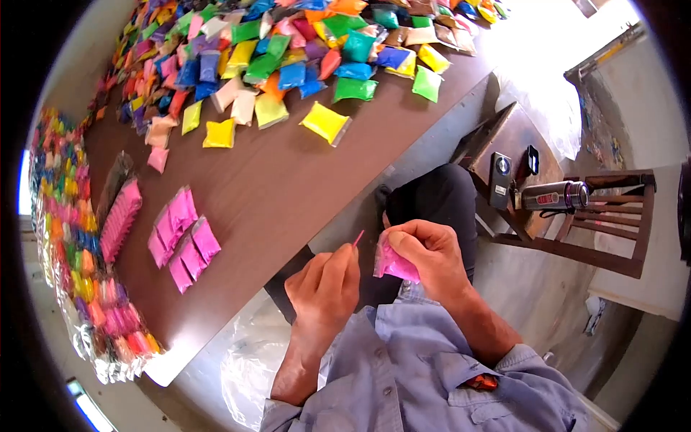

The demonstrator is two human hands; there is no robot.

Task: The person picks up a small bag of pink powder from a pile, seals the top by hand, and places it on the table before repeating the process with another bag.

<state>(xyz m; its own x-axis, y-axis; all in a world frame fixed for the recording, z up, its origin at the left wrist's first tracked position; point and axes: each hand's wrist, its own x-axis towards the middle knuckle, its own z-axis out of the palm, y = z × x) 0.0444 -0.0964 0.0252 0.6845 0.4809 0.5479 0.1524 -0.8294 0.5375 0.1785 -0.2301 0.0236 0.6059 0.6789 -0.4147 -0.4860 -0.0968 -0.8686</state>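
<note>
My left hand (324, 284) is closed in a pinch, with a thin pink strip (359, 236) sticking up from the fingertips. My right hand (432, 258), also closed, grips a small clear packet of pink material (395, 263) in front of my shirt. A short gap separates the strip from the packet. On the brown table (288, 191) to the left lie two groups of similar pink packets (173, 225), side by side. Beyond them is a long clear bag (122, 216) filled with stacked pink packets.
A large heap of colourful packets (288, 65) covers the table's far side. Filled long bags (93, 281) line the left edge. At right, a wooden stand (518, 137) holds a dark rectangular device (500, 180) and a metal flask (554, 196), beside a wooden chair (612, 223).
</note>
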